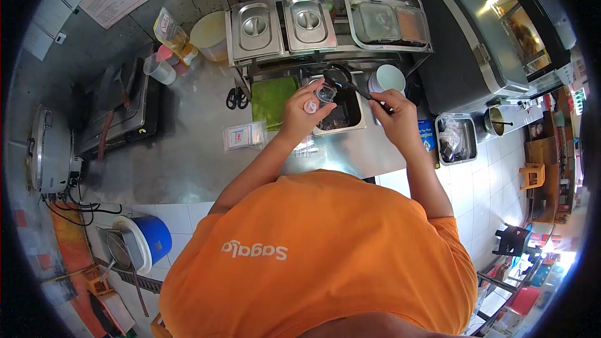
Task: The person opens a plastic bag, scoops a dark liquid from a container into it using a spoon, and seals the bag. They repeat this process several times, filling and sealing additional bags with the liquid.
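My left hand (302, 107) is closed on a small clear plastic cup (325, 93), with a round white label with red print (310, 106) showing by the fingers. In my right hand (394, 112) is the handle of a black ladle (339, 76), its bowl just above and beyond the cup. Below both sits a rectangular steel pan (358, 122) with dark contents that I cannot make out. A clear packet with a printed label (244, 136) lies left of my left forearm. Behind it is a green board (266, 97).
Black scissors (236, 98) lie left of the board. Lidded steel pans (257, 25) stand on a rack at the back. A white bowl (389, 79) is beyond my right hand. At right are a grey appliance (463, 44) and a steel tray (472, 139); a griddle (119, 112) stands left.
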Motion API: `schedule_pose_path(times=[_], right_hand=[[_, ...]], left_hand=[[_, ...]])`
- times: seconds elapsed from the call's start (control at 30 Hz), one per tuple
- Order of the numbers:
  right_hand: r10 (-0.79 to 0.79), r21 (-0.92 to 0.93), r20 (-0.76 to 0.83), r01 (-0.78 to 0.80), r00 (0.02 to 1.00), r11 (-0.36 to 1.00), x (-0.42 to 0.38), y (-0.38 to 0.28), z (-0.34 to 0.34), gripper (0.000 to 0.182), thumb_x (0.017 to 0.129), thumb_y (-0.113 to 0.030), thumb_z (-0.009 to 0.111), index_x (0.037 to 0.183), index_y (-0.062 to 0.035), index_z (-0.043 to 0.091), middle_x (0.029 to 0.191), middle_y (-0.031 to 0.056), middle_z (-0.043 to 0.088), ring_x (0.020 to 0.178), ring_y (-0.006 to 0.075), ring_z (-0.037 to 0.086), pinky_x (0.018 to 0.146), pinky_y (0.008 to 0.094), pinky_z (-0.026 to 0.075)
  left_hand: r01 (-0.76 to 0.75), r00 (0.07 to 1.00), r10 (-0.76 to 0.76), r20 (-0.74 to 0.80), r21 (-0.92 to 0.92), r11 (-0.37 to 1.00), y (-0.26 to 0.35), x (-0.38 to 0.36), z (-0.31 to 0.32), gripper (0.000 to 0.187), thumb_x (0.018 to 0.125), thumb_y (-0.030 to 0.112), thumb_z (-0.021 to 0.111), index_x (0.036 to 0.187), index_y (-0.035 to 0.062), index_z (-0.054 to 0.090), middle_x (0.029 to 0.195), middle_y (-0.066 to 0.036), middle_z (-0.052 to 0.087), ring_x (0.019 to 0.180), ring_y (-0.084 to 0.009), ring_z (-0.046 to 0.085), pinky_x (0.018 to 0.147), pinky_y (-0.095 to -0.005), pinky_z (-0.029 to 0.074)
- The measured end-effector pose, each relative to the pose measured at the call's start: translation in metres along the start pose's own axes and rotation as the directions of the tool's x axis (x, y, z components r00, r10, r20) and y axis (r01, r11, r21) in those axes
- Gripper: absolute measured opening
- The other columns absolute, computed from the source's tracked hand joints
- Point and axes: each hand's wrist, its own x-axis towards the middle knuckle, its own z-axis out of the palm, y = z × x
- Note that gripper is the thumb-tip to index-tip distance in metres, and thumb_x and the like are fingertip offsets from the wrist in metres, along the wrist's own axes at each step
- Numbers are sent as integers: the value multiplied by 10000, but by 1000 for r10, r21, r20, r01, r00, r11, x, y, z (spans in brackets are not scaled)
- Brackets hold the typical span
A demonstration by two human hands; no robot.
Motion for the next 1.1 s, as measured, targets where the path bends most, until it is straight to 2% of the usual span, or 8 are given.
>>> schedule_pose_path(times=[0.1,0.23,0.63,0.73,0.8,0.93,1.03,1.1], right_hand=[[-97,-69,-38,94,995,993,-1,-6,5,161,793,-53,652,942,6,664,840,141,618,720,279,621,623,332,495],[-204,-161,-86,189,975,969,-2,-4,8,131,785,-9,657,916,0,654,828,106,608,668,231,607,575,285,488],[-403,-327,-142,341,904,881,-8,-4,11,145,725,-5,684,865,-33,656,831,93,622,732,249,618,604,332,507],[-382,-298,-130,331,915,895,-9,-1,14,140,735,-9,677,872,-29,654,835,100,622,722,258,614,604,331,505],[-174,-137,-138,155,975,978,-9,9,18,127,752,-8,659,878,-18,651,836,117,619,719,264,612,599,320,505],[-14,-125,-93,2,996,992,-6,35,26,115,772,-34,641,882,-4,651,849,151,622,744,296,616,639,344,505],[-20,-212,14,23,1000,977,-10,78,50,150,773,-80,636,898,2,655,872,179,626,776,337,616,702,385,501],[84,-220,158,-48,984,974,-13,91,63,195,767,-129,638,912,1,661,899,201,628,792,370,610,754,415,492]], left_hand=[[33,999,-33,-3,-6,999,0,0,0,295,648,69,800,610,3,514,1179,-218,580,1068,-277,589,873,-332,464],[25,1000,-25,3,-30,999,1,2,0,292,665,53,790,606,1,509,1197,-225,566,1091,-275,578,895,-331,452],[-2,1000,3,-15,54,999,-2,-1,4,270,640,97,801,660,-16,557,1146,-174,609,1008,-262,612,852,-323,478],[52,999,-53,3,44,998,3,-1,3,300,665,47,783,593,4,495,1163,-196,592,1067,-264,584,895,-324,448],[26,1000,-26,12,8,1000,1,1,3,309,668,44,780,591,7,483,1174,-200,587,1057,-260,588,887,-320,451],[-19,1000,18,-12,-45,999,-3,-1,2,308,659,69,784,608,3,487,1162,-190,600,987,-267,618,834,-330,483],[-18,1000,18,-2,-65,998,-7,-3,0,302,663,64,781,612,7,489,1171,-190,596,993,-273,616,836,-330,478],[-29,1000,29,3,-39,999,-1,-4,-3,298,668,70,779,617,9,492,1173,-190,595,998,-279,614,839,-335,476]])
